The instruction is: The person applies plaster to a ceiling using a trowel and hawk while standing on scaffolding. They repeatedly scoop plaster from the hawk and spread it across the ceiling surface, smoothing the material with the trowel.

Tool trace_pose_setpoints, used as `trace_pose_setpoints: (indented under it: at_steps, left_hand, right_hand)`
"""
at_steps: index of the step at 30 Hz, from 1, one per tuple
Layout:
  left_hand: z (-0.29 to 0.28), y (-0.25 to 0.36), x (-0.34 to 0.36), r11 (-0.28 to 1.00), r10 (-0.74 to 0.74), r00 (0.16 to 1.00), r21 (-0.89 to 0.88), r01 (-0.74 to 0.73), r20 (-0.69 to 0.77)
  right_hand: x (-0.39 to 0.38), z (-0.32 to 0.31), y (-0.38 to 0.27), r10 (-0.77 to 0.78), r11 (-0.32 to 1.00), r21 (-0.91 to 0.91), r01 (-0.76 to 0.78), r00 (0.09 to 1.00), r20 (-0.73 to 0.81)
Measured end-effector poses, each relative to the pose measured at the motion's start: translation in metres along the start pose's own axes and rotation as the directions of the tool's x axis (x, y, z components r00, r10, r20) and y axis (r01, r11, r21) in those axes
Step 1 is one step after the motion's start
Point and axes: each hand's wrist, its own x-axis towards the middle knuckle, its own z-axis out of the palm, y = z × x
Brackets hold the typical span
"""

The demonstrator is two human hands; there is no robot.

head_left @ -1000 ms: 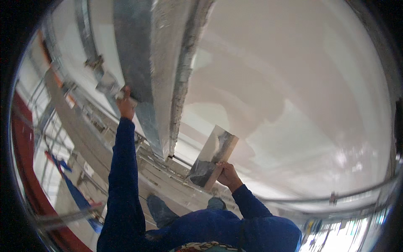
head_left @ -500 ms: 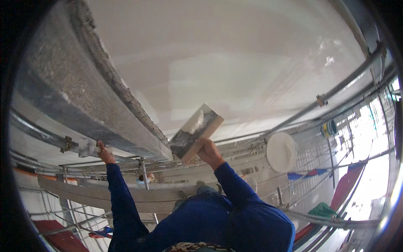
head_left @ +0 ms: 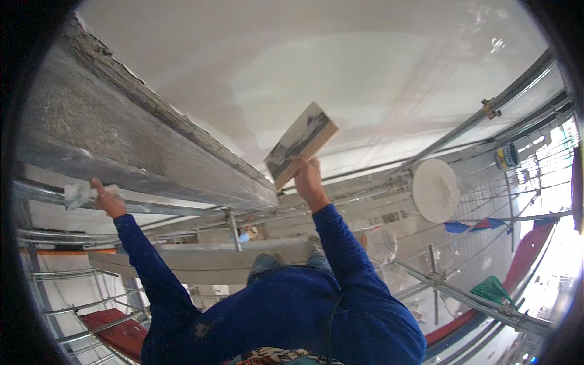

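Observation:
In my right hand (head_left: 311, 184), fingers closed, is a rectangular plastering trowel (head_left: 298, 149). Its grey face carries a smear of white plaster, and one long edge looks wood-coloured; its handle is hidden. The trowel is tilted in front of the smooth pale wall (head_left: 292, 73), right of the rough concrete beam's end. My left hand (head_left: 109, 201), reached out to the left, is closed round a small scraper-like tool (head_left: 79, 196) with a whitish, plaster-coated blade. That tool is beside a metal scaffold pipe, just below the beam (head_left: 140, 146).
Scaffold pipes (head_left: 462, 131) with clamps run along the right and lower left. A round white board (head_left: 436, 190) bearing plaster is on the right, with a bucket (head_left: 506, 156) beyond. A plank (head_left: 176, 263) crosses below me. Green netting (head_left: 491, 290) and red sheeting (head_left: 115, 328) hang lower down.
My right hand has raised the trowel up and slightly to the right. My left hand, with its tool, has moved out to the left. The whole view has shifted a little.

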Motion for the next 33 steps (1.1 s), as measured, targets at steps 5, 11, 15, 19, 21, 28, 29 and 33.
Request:
trace_pose_setpoints:
  at_steps: [5, 11, 15, 19, 21, 28, 29, 33]
  left_hand:
    - [0.026, 0.031, 0.016, 0.989, 0.046, 0.991, -0.131, -0.062, -0.122]
    - [0.028, 0.003, 0.038, 0.969, 0.008, 0.985, -0.241, -0.05, -0.175]
    - [0.014, -0.03, 0.058, 0.828, 0.303, 0.953, 0.501, -0.251, -0.025]
    - [0.004, -0.062, 0.067, 0.629, 0.673, 0.732, 0.436, -0.644, 0.111]
    - [0.003, -0.072, 0.069, 0.426, 0.82, 0.556, 0.506, -0.75, 0.134]
    - [0.005, -0.086, 0.071, 0.45, 0.777, 0.615, 0.561, -0.695, 0.137]
    - [0.006, -0.087, 0.07, 0.491, 0.751, 0.645, 0.536, -0.687, 0.139]
    - [0.01, -0.08, 0.069, 0.742, 0.533, 0.843, 0.438, -0.507, 0.074]
  right_hand:
    - [0.089, 0.043, -0.053, -0.317, 0.945, -0.143, 0.296, 0.934, -0.163]
    - [0.21, 0.095, -0.096, -0.809, 0.545, -0.7, 0.462, 0.509, -0.294]
    - [0.253, 0.121, -0.082, -0.811, 0.564, -0.754, 0.337, 0.399, -0.428]
    - [0.262, 0.187, -0.021, -0.764, 0.629, -0.707, 0.323, 0.424, -0.486]
    - [0.255, 0.238, 0.013, -0.834, 0.539, -0.758, 0.366, 0.356, -0.421]
    - [0.183, 0.331, 0.078, -0.774, 0.572, -0.671, 0.472, 0.582, -0.249]
    - [0.177, 0.317, 0.072, -0.761, 0.59, -0.636, 0.498, 0.605, -0.233]
    - [0.182, 0.222, 0.009, -0.752, 0.618, -0.642, 0.454, 0.58, -0.314]
